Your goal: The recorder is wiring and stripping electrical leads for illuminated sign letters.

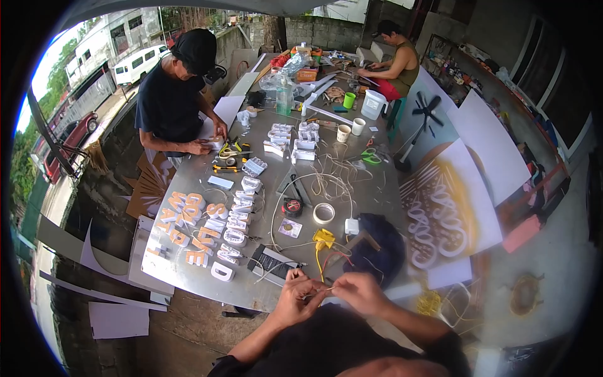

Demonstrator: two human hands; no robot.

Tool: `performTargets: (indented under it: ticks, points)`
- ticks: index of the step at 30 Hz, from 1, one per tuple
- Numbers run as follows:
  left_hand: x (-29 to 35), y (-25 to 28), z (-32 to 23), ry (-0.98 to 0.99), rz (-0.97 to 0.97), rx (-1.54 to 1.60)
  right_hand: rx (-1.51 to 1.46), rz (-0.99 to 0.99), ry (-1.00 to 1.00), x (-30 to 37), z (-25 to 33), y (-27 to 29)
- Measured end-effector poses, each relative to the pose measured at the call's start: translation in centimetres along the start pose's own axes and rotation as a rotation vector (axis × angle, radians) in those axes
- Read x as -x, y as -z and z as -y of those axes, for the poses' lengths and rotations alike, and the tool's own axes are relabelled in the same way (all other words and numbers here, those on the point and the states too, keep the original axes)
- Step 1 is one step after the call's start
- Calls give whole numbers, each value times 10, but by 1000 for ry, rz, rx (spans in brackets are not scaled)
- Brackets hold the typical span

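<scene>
Thin pale wire [329,288] | left hand [302,298] and right hand [359,294] pinching it, handling seems not finished | at ten o'clock, white block-shaped letters [228,253] look already formed

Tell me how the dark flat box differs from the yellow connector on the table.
Colour: the dark flat box is mostly black and grey; the yellow connector is bright yellow.
Shape: the box is long and rectangular; the connector is compact and chunky.
Place: the box lies further left; the connector lies to its right.
Both lie on the metal table.
</scene>
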State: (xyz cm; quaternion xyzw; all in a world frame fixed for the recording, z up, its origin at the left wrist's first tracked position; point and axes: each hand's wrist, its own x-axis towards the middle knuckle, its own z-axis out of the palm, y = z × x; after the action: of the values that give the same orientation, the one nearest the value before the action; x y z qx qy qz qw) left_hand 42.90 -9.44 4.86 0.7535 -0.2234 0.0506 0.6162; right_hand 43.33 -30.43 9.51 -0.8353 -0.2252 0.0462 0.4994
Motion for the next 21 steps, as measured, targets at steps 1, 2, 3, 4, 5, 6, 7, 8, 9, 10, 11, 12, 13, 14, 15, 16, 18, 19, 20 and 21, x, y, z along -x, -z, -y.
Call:
performTargets:
  ticks: [1, 2, 3, 4, 5, 6, 7, 8, 9, 10, 11, 12, 13, 14, 15, 16, 18, 19, 20, 21]
  points:
    - [2, 0, 1, -97, -14, -96, -290, 78, -287, 3, -5, 0]
    - [1, 0, 1, -195, -28, -190, -582, 156, -572, 5, -12, -2]
    - [-2, 0, 0, -200, -21, -190, -785, 158, -675, 4, -21, -4]
    - [-3, -1, -1, -255, -39, -239, -789, 146, -677, 6, -29, -5]
    - [-4, -2, -2, -311, -56, -288, -950, 187, -758, 8, -37, -5]
    - [-2, -1, -1, -315, -44, -281, -1113, 227, -837, 12, -40, -5]
    - [-2, 0, 1, -217, -20, -191, -1115, 218, -835, 13, -40, -8]
    - [-2, 0, 3, -120, 6, -100, -955, 123, -683, 15, -37, -15]
    - [0, -5, 7, -124, 14, -95, -791, 31, -533, 16, -33, -18]
    - [5, -9, 14, 179, -28, 276, -789, 33, -532, 12, -24, -15]
    - [10, -12, 17, 492, -69, 648, -230, -113, -110, 9, -11, -10]
    - [11, -12, 20, 500, -71, 648, 333, -244, 311, 5, -5, -7]
    - [9, -10, 21, 531, -45, 724, 487, -202, 466, 8, -12, -1]
    - [8, -9, 21, 562, -20, 800, 487, -205, 458, 7, -14, 0]
    - [9, -10, 22, 612, 4, 874, 571, -180, 554, 6, -14, 2]
    - [8, -11, 22, 613, 9, 874, 658, -155, 655, 5, -15, 3]
    - [7, -14, 23, 654, 79, 972, 653, -116, 659, 8, -14, 4]
    - [7, -15, 23, 652, 82, 972, 661, -112, 664, 9, -11, 4]
    - [7, -15, 23, 676, 101, 990, 671, -109, 670, 10, -10, 4]
    - [7, -16, 23, 699, 120, 1008, 675, -111, 672, 11, -10, 3]
